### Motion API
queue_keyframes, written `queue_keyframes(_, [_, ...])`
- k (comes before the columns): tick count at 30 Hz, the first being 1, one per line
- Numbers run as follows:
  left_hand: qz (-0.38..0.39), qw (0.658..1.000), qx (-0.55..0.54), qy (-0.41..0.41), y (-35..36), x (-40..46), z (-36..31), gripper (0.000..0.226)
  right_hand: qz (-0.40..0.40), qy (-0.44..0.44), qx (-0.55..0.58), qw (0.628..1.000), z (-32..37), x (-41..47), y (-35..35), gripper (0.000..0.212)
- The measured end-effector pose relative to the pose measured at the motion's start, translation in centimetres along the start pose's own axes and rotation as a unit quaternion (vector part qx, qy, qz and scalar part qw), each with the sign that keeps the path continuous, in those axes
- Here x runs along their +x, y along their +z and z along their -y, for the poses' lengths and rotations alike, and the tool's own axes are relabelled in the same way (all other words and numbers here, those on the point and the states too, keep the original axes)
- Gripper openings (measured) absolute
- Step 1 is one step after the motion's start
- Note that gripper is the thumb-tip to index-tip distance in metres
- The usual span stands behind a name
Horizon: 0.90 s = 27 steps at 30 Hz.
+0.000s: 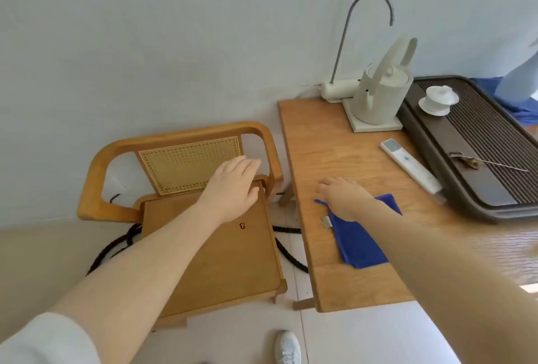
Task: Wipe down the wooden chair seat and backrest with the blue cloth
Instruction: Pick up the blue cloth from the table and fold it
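Pale grey wall behind, light floor (364, 334) below, black cable (116, 244) snaking under the chair. Wooden bench (334, 142) to the right of the chair, back edge against the wall. At the bench's back edge: white kettle (381, 95) on its base, with a grey gooseneck spout (346, 28) rising behind. Along the right side: dark tray (436, 142) carrying a white lidded cup (439, 100) and a thin tool (483, 161). White remote (410, 165) just beside the tray's left rim, lying diagonally. White shoe (288, 346) on the floor near the bench's front left corner.

Chair (221, 250) with flat wooden seat facing the viewer, cane backrest (186, 162) toward the wall, curved armrest looping round.

Cloth (361, 241) lying flat on the bench near the left edge, folded to a long strip; long axis diagonal, one end toward the front edge, the other toward the tray, small white tag at its left side.

Right hand (346, 197) palm down on the cloth's far end, fingers spread loosely and reaching past it toward the left edge; grip apart, nothing pinched. Left hand (233, 188) over the chair's back right corner, fingers extended and together, flat, empty; contact with the wood unclear.
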<state>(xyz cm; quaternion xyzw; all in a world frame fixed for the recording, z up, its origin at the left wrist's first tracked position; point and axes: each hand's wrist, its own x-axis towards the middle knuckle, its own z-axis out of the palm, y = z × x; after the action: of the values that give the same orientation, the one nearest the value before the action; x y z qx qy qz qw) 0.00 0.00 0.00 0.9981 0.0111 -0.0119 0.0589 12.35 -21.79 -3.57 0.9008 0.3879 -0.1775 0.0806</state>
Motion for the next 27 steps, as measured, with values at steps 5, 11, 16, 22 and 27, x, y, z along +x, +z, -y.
queue_keyframes(5, [0.04, 0.996, -0.064, -0.056, 2.8, 1.0, -1.6, 0.051, 0.024, 0.032, 0.039, 0.998, -3.3, 0.4, 3.3, 0.057])
queue_keyframes(11, [0.066, 0.987, -0.111, -0.092, 4.7, 0.9, -2.9, 0.048, 0.015, 0.052, 0.025, 0.998, -4.4, 1.5, 4.2, 0.019])
queue_keyframes(16, [0.076, 0.954, -0.259, -0.132, 4.6, 0.1, -4.3, 0.045, 0.027, -0.013, 0.181, 0.983, -3.0, 1.6, 1.8, 0.011])
queue_keyframes(22, [0.05, 0.847, -0.503, -0.168, 3.4, -1.3, -3.3, 0.05, -0.063, -0.115, 0.422, 0.897, 3.8, 1.7, -5.0, 0.009])
queue_keyframes(27, [0.012, 0.798, -0.567, -0.206, 3.2, -3.1, 0.5, 0.025, -0.017, -0.133, 0.586, 0.799, 9.8, 3.2, -7.1, 0.012])
